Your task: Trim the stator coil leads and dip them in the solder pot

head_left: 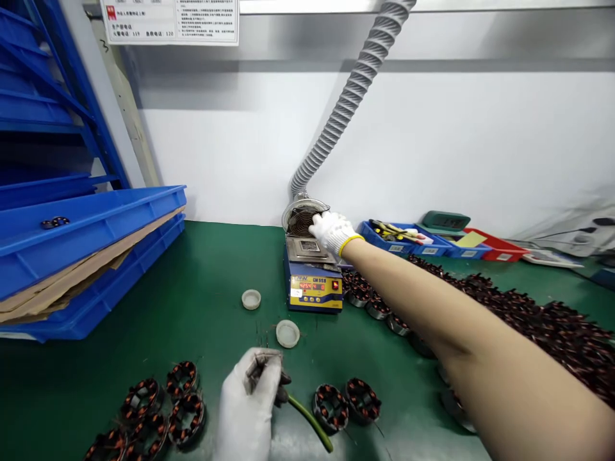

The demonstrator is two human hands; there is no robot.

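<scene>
My left hand (254, 394), in a white glove with dark-stained fingertips, is closed at the lower middle. From its grip sticks out a curved green handle-like piece (311, 422); the part inside the fingers is dark and mostly hidden. Thin wires rise just above this hand. My right hand (332, 232), in a white knit glove with a yellow cuff, reaches to the raised round hood (302, 221) above the solder pot (314, 288). Its fingers look closed by the hood's right side, but what they hold is hidden. Two copper-wound stators (330, 408) lie right of the green piece.
Two shallow white dishes (287, 333) stand before the pot. Several stators (187, 419) lie at lower left; a large mass (523, 314) spreads at right under my arm. Blue trays (158, 202) are stacked left. A grey hose (353, 89) rises from the hood. Tool bins (396, 246) line the back.
</scene>
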